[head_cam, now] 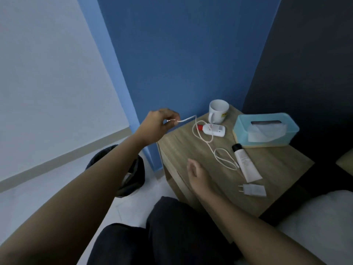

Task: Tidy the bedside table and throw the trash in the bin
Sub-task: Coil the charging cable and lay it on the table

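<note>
A wooden bedside table stands against the blue wall. A white charging cable lies looped across its top. My left hand pinches one end of the cable, lifted off the table's left edge. My right hand hovers open over the table's near left part and holds nothing. On the table are a white mug, a small white bottle with a red cap lying flat, a white tube with a black cap and a white plug adapter. A black bin stands on the floor left of the table, partly hidden by my left arm.
A teal tissue box with a tissue sticking out sits at the table's back right. White bedding lies at the right. My dark-trousered knees are in front of the table. The floor is pale tile.
</note>
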